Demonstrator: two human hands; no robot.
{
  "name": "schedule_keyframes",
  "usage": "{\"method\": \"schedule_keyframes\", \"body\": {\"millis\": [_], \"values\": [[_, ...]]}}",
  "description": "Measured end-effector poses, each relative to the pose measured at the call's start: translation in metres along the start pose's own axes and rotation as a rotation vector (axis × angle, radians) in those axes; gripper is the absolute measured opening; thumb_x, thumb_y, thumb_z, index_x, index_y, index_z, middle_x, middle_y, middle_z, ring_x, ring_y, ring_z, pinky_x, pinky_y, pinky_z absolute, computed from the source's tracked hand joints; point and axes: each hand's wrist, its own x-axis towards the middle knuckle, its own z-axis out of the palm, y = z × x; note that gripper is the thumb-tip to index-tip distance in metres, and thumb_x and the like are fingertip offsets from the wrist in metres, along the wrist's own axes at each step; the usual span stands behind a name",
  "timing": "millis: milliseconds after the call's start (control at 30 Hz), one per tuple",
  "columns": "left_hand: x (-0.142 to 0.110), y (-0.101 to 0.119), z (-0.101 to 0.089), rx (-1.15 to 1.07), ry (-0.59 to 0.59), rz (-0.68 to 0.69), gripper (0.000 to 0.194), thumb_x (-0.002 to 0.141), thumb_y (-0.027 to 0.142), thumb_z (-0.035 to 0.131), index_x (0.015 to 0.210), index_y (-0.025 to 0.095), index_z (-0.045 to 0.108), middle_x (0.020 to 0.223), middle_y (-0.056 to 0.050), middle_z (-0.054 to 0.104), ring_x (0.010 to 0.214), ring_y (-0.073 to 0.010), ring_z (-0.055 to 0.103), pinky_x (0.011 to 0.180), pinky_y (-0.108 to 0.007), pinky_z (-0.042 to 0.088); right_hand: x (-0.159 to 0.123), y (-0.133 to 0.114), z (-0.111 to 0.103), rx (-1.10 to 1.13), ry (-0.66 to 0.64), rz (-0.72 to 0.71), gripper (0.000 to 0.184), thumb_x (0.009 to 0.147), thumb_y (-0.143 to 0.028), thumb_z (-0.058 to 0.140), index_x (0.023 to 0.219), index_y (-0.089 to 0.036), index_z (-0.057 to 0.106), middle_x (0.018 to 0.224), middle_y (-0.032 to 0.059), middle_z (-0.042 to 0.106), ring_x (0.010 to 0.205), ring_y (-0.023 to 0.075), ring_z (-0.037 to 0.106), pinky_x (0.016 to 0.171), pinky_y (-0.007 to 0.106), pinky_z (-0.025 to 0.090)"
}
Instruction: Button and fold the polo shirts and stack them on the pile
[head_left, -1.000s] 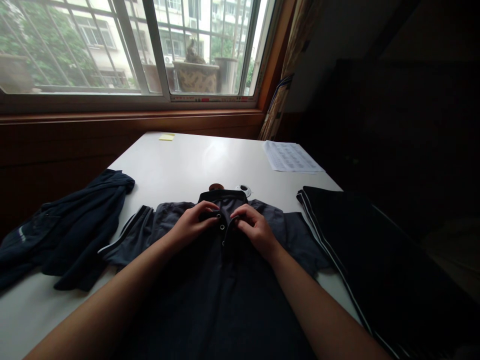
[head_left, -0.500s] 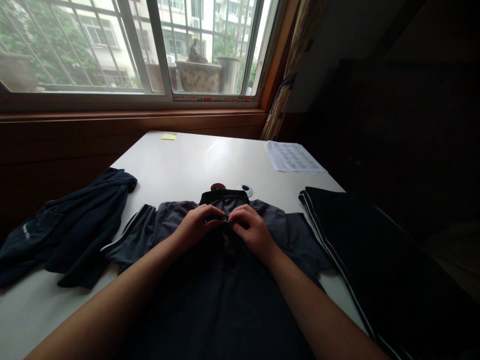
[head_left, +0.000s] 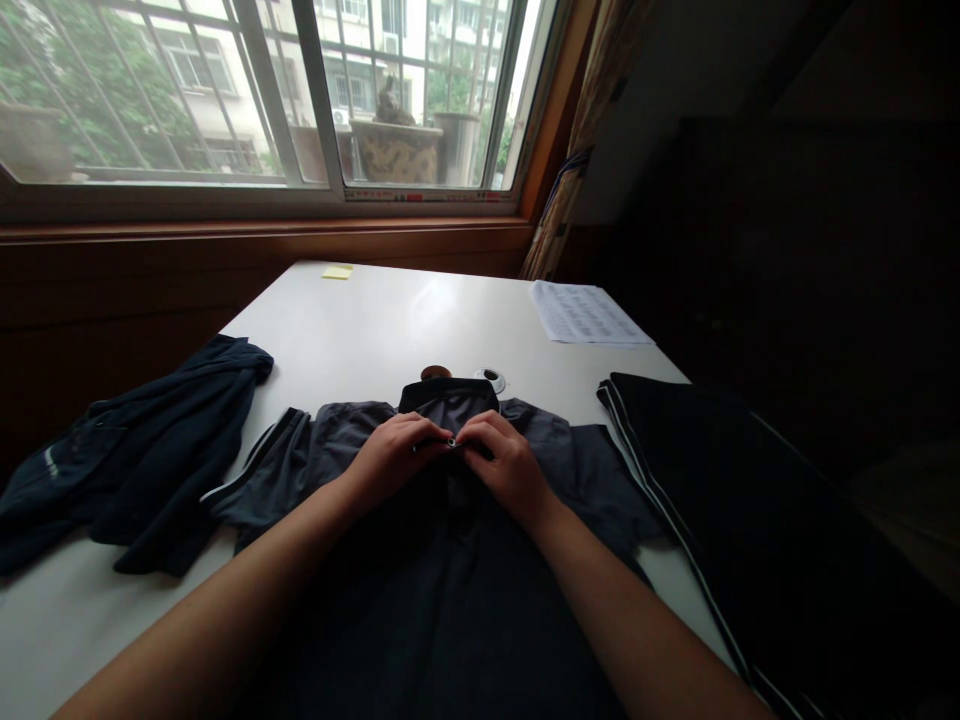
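Note:
A dark short-sleeved polo shirt (head_left: 442, 600) lies front up with its collar (head_left: 448, 392) pointing away from me. Just below the collar, both hands meet at the front opening. A small round button (head_left: 451, 442) with a pale rim shows between the fingertips. My left hand (head_left: 394, 455) pinches the fabric on the button's left side. On the other side my right hand (head_left: 508, 462) pinches the placket with thumb and fingers. Whether the button is through its hole cannot be made out.
Dark folded clothing (head_left: 157, 450) lies at the left, and a dark garment with white piping (head_left: 750, 500) at the right. Beyond the collar are a brown round object (head_left: 436, 373) and a white ring-shaped one (head_left: 490, 380). Printed sheets (head_left: 589, 314) and a yellow note (head_left: 337, 272) lie farther back on the white table (head_left: 390, 320).
The button has tilted and sits slightly lower and to the right between my fingertips. My hands have shifted only a little; everything else stays put.

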Motion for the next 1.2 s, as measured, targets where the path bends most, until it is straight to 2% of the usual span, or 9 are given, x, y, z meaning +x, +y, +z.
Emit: {"method": "schedule_keyframes", "body": {"millis": [300, 533, 800, 933, 1033, 1200], "values": [[0.000, 0.001, 0.001, 0.050, 0.001, 0.025, 0.020, 0.097, 0.036, 0.060, 0.100, 0.020, 0.072, 0.093, -0.006, 0.075, 0.086, -0.0188, 0.068, 0.081, -0.033, 0.054, 0.001, -0.001, -0.001, 0.007, 0.006, -0.001, 0.019, 0.088, -0.009, 0.058, 0.094, -0.026, 0.065, 0.094, 0.0029, 0.061, 0.093, 0.0190, 0.062, 0.085, 0.034, 0.053], [-0.001, -0.001, 0.003, 0.051, -0.027, 0.090, 0.023, 0.102, 0.033, 0.052, 0.107, 0.020, 0.070, 0.096, -0.006, 0.075, 0.090, -0.0186, 0.067, 0.083, -0.033, 0.054, 0.002, -0.001, 0.000, 0.025, -0.001, 0.022, 0.010, 0.090, -0.017, 0.064, 0.094, -0.026, 0.066, 0.094, 0.0033, 0.063, 0.092, 0.0197, 0.063, 0.084, 0.034, 0.053], [0.000, 0.003, -0.001, -0.003, -0.054, 0.043, 0.021, 0.101, 0.030, 0.053, 0.109, 0.020, 0.069, 0.098, -0.007, 0.074, 0.093, -0.0190, 0.068, 0.086, -0.034, 0.055, 0.002, 0.002, 0.000, 0.036, 0.001, 0.078, 0.007, 0.089, -0.021, 0.067, 0.093, -0.026, 0.067, 0.091, 0.0026, 0.068, 0.089, 0.0205, 0.065, 0.083, 0.035, 0.053], [0.000, 0.005, -0.002, -0.016, -0.067, 0.028, 0.022, 0.096, 0.034, 0.062, 0.114, 0.022, 0.066, 0.100, -0.006, 0.072, 0.095, -0.0195, 0.068, 0.088, -0.035, 0.055, 0.002, 0.003, -0.002, 0.055, 0.017, 0.102, 0.006, 0.087, -0.022, 0.069, 0.092, -0.025, 0.069, 0.091, 0.0027, 0.070, 0.088, 0.0207, 0.066, 0.081, 0.035, 0.053], [0.000, 0.007, -0.003, -0.009, -0.062, 0.018, 0.021, 0.092, 0.033, 0.067, 0.109, 0.022, 0.066, 0.099, -0.005, 0.071, 0.093, -0.0194, 0.067, 0.087, -0.034, 0.055, 0.002, 0.003, -0.002, 0.065, 0.009, 0.105, 0.006, 0.087, -0.023, 0.070, 0.092, -0.026, 0.070, 0.092, 0.0028, 0.071, 0.089, 0.0211, 0.067, 0.081, 0.036, 0.053], [0.002, 0.009, -0.003, -0.001, -0.036, 0.003, 0.010, 0.089, 0.021, 0.065, 0.100, 0.020, 0.065, 0.093, -0.004, 0.071, 0.088, -0.0187, 0.067, 0.082, -0.032, 0.054, 0.003, 0.002, -0.003, 0.075, -0.027, 0.100, 0.006, 0.088, -0.023, 0.070, 0.093, -0.026, 0.071, 0.092, 0.0027, 0.071, 0.091, 0.0209, 0.067, 0.084, 0.036, 0.053]]}}
